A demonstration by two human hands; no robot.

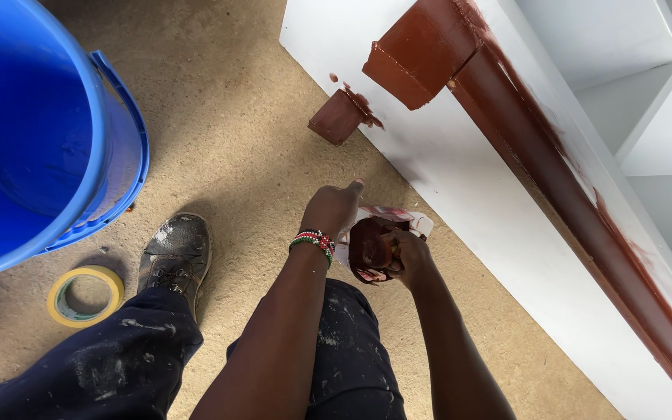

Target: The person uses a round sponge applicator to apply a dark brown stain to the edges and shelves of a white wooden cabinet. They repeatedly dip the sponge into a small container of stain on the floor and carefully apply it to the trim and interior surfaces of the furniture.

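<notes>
My right hand point(407, 257) holds a small white container point(383, 233) smeared inside and out with red-brown paint, low over the carpet. My left hand point(332, 210), with a beaded bracelet point(314, 241) at the wrist, is closed right beside the container's rim. A thin pale tip point(358, 183) sticks up from this fist, and it looks like a brush handle. The bristles are hidden. Just beyond the hands lies a white wooden unit point(460, 179) with a red-brown painted strip point(554, 155) and painted blocks point(421, 50).
A big blue bucket point(40, 132) stands at the left. A roll of yellow masking tape point(85, 295) lies on the beige carpet point(235, 140) next to my paint-flecked shoe point(176, 253). My dark, paint-spotted trousers point(118, 365) fill the bottom. White shelf compartments point(647, 101) are at the right.
</notes>
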